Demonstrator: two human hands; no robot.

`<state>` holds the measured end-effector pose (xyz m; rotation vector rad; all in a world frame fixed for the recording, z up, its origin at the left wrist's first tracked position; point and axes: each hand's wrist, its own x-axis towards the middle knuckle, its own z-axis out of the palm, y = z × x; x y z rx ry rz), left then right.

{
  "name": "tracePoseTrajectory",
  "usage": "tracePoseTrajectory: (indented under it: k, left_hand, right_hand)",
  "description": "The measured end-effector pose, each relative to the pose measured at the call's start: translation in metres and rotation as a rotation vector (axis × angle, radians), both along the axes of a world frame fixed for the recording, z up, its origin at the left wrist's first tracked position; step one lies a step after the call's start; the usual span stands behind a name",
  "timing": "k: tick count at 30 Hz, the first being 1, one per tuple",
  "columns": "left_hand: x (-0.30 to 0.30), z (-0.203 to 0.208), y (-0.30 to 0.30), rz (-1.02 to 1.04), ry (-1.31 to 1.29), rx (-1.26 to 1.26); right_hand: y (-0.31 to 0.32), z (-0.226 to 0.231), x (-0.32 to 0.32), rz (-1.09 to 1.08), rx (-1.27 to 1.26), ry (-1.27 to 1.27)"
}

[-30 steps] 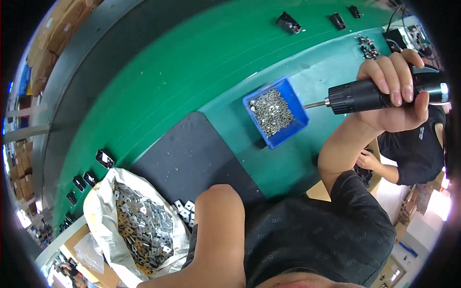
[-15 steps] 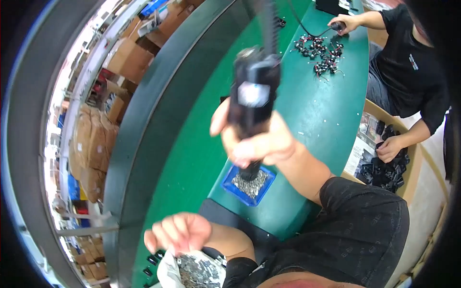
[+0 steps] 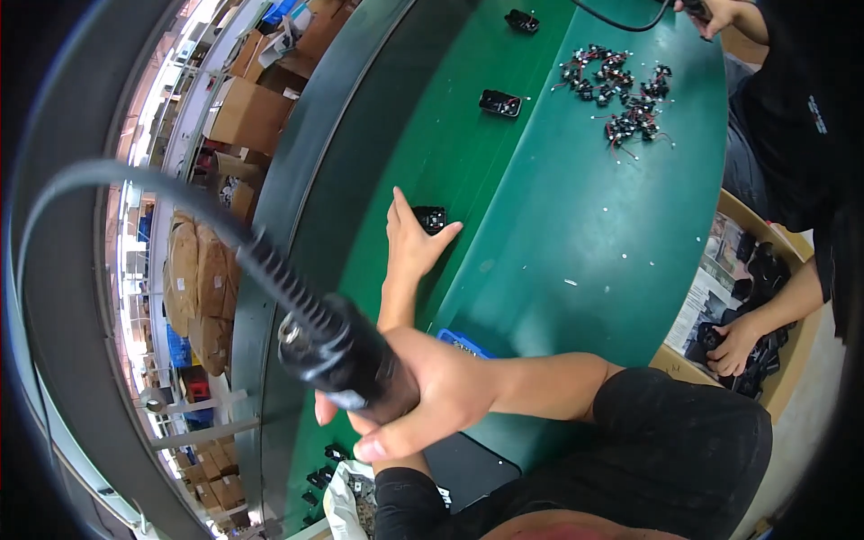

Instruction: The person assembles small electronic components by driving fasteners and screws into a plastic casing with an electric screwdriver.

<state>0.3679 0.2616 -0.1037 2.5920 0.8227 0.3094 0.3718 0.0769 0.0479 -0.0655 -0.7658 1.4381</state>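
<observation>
My right hand (image 3: 441,382) is wrapped round a black electric screwdriver (image 3: 337,355), held in the air close to the camera with its thick cable arching off to the left. Its tip is hidden. Farther out, my left hand (image 3: 412,247) reaches over the green conveyor belt (image 3: 360,243), thumb and fingers spread around a small black plastic housing (image 3: 432,218). Whether the fingers touch the housing, I cannot tell. Partly behind my right forearm sits a blue tray (image 3: 463,340) of small metal parts.
Two more black housings (image 3: 500,103) (image 3: 522,21) lie up the belt. Small wired parts (image 3: 621,90) are heaped on the green worktop. At right, a co-worker's hand (image 3: 733,346) is in a carton of black parts. A white bag (image 3: 342,504) and black pieces (image 3: 319,477) lie lower left.
My left hand has gone from above the white bag up to the housing on the belt. My right hand has swung the screwdriver left and downward, away from above the blue tray.
</observation>
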Motion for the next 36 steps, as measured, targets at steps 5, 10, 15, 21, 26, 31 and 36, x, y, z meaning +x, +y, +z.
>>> tracePoseTrajectory:
  k: [5, 10, 15, 21, 26, 31, 36]
  left_hand:
    - [0.012, -0.005, 0.01, 0.018, 0.093, 0.099]
    - [-0.016, -0.015, 0.024, 0.026, 0.088, 0.006]
    - [-0.072, 0.017, 0.016, 0.141, -0.019, -0.001]
    - [-0.216, 0.068, -0.051, 0.394, -0.171, 0.068]
    - [-0.304, 0.056, -0.161, 0.496, -0.148, -0.051]
    - [-0.347, 0.02, -0.222, 0.546, -0.116, -0.059]
    - [-0.369, 0.011, -0.246, 0.603, -0.135, 0.006]
  right_hand:
    - [0.01, -0.004, -0.016, 0.014, 0.044, 0.0]
    - [0.017, -0.015, -0.024, 0.134, -0.08, 0.005]
    - [0.022, -0.018, -0.012, 0.075, -0.164, -0.035]
    - [0.039, -0.03, -0.028, -0.158, -0.243, -0.131]
    - [0.042, -0.047, -0.03, -0.376, -0.152, -0.262]
    - [0.03, -0.072, -0.037, -0.519, -0.17, -0.432]
    - [0.017, -0.115, -0.052, -0.591, -0.17, -0.593]
